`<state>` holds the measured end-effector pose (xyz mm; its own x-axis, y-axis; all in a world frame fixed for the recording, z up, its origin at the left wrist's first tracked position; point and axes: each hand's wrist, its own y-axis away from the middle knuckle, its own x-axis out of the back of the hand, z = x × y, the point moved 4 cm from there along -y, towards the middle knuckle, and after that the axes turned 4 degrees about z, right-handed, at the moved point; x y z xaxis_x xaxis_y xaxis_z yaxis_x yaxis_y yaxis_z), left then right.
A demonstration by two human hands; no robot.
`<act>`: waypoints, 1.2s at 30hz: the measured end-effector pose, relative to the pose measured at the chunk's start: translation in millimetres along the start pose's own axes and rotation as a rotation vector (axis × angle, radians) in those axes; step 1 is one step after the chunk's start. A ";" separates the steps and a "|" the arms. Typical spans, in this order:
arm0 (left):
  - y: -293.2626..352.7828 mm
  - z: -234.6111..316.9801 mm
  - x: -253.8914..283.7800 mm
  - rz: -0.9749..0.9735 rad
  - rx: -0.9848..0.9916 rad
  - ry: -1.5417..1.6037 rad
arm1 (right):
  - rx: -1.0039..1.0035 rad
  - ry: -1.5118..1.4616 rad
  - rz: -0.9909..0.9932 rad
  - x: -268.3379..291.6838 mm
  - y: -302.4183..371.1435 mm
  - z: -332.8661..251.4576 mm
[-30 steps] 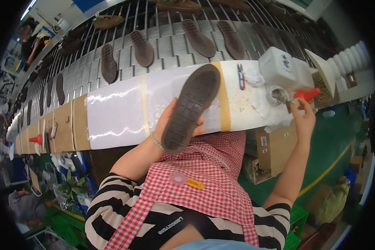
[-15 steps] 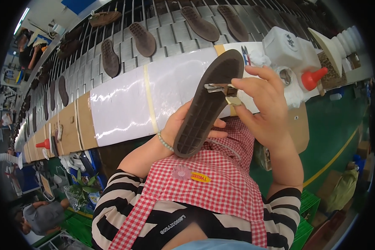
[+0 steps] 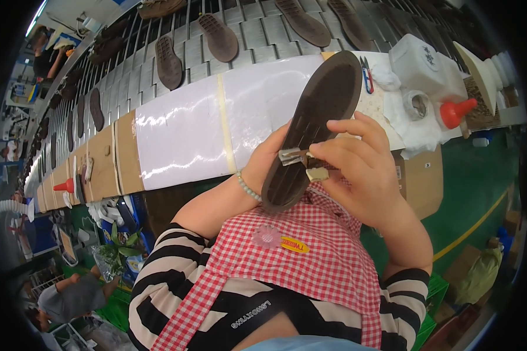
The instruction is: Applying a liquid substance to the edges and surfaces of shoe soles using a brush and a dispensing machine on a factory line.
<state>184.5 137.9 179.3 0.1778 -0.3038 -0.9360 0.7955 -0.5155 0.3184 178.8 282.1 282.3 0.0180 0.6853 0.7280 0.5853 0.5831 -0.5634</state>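
Note:
A dark brown shoe sole [image 3: 327,96] is held tilted in front of my apron, its ribbed, gridded face toward me. My left hand [image 3: 267,157] grips it from the left edge and behind, most of the fingers hidden by the sole. My right hand [image 3: 360,167] pinches a small flat brush [image 3: 291,156] with pale bristles, which lie over the lower half of the sole. A pale yellowish block-like piece [image 3: 317,174] shows at the right thumb; whether it belongs to the brush I cannot tell.
Beyond the white-covered bench [image 3: 181,134] runs a metal slat conveyor [image 3: 249,47] carrying several soles. At right are blue-handled snips [image 3: 366,75], white plastic jugs [image 3: 416,61], an open jar [image 3: 417,105] and a red-capped bottle [image 3: 455,112]. Another person [image 3: 79,298] is at lower left.
The brush has moved down the sole toward its near end. The sole has turned slightly, and my left-hand fingers that showed past its right edge are now hidden. The view has shifted a little.

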 end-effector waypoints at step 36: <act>-10.5 15.4 -11.7 -0.149 -0.045 0.133 | -0.327 -0.193 0.057 3.4 32.8 -13.5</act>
<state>165.2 134.5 189.2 0.1282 -0.1170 -0.9848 0.8434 -0.5095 0.1703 209.0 297.7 271.6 -0.0773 0.8004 0.5945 0.8158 0.3935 -0.4238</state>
